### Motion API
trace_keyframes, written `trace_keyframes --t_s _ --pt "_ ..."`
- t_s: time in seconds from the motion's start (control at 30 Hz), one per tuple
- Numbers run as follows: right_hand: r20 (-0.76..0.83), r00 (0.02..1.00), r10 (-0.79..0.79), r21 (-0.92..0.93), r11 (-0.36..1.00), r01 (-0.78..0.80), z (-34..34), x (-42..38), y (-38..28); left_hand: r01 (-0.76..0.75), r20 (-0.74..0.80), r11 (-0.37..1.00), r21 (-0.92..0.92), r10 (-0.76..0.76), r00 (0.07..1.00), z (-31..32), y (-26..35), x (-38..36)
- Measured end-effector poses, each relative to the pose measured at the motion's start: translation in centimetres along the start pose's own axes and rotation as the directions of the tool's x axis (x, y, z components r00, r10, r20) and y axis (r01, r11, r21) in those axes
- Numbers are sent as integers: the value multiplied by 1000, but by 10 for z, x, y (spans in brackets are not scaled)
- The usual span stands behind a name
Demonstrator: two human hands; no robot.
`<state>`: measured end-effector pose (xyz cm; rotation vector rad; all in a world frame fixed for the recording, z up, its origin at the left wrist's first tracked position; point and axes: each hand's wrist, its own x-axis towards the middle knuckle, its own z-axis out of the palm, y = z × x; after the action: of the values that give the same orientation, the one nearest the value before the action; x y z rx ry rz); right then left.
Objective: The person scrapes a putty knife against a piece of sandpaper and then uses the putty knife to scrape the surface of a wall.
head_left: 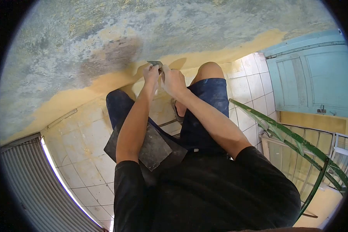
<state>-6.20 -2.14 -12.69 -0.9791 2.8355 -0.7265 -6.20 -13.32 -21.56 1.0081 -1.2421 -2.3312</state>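
Both hands meet close to the wall [104,42], at the upper middle of the view. My left hand [151,74] pinches a small dark greenish flat piece [155,63] from the left side. Just to its right, my right hand [171,80] has its fingers bent against the same piece. What lies between the fingertips is too small to make out fully. A dark grey square sheet [154,150] rests on my lap, partly under my left forearm.
White floor tiles [83,143] spread below the wall. A corrugated shutter [46,189] stands at the lower left. At the right are a light-blue door [313,77], a curved green metal frame [282,129] and a window-like metal grille [309,143].
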Motion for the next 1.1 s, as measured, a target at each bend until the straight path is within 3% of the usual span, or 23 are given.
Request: trace_keyframes --t_s 0.13,0.33,0.6,0.7,0.8,0.93,1.1 --pt "10 1000 6 28 1000 -7 -6 -3 -5 -27 60 998 -52 30 998 0 7 -5" --pt "47 999 -3 -2 1000 3 4 3 0 -13 15 1000 2 13 1000 -8 -12 6" --pt "24 1000 -20 1 1000 20 2 8 3 -5 15 996 -88 6 1000 -7 -12 14" --pt "27 999 -19 -4 1000 19 -10 -2 -4 11 32 1000 14 -11 999 -7 -7 5" --pt "16 999 -30 -11 999 31 -10 3 -3 18 63 998 -67 -14 998 -1 -2 5" --pt "44 999 -12 -52 999 14 0 7 1 61 0 998 -18 -61 998 -3 -6 9" --pt "14 999 -48 -9 999 48 -5 -1 -1 -9 44 1000 -16 9 999 2 10 -5"
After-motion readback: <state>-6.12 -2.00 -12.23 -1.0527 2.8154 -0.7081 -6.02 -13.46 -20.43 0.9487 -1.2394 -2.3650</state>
